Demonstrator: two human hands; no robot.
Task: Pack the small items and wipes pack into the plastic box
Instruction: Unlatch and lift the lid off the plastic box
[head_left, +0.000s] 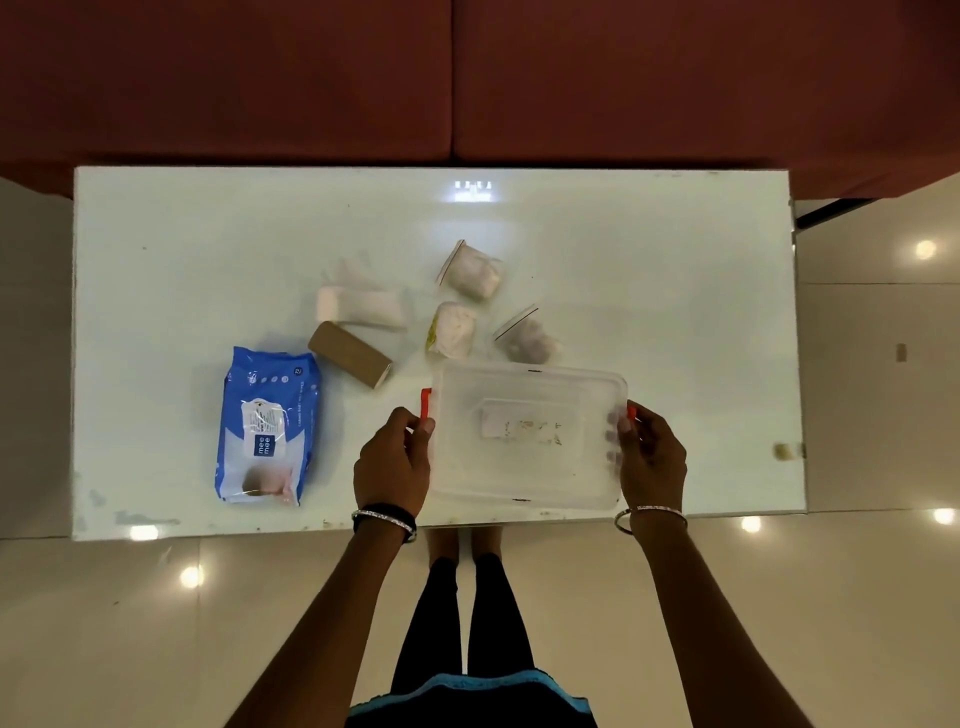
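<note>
A clear plastic box (530, 478) with its lid on sits at the table's near edge. My left hand (392, 462) grips its orange left clip (426, 402). At the other end my right hand (649, 457) holds the orange right clip (631, 412). A blue wipes pack (267, 431) lies to the left. Behind the box lie a brown roll (349, 354), a white packet (361, 306), a small white and yellow bundle (453, 330) and two zip bags (471, 270) (527, 335).
The white glossy table (156, 234) ends just before my hands. A dark red sofa (467, 78) runs behind it. Shiny floor tiles surround the table, and my legs stand below its near edge.
</note>
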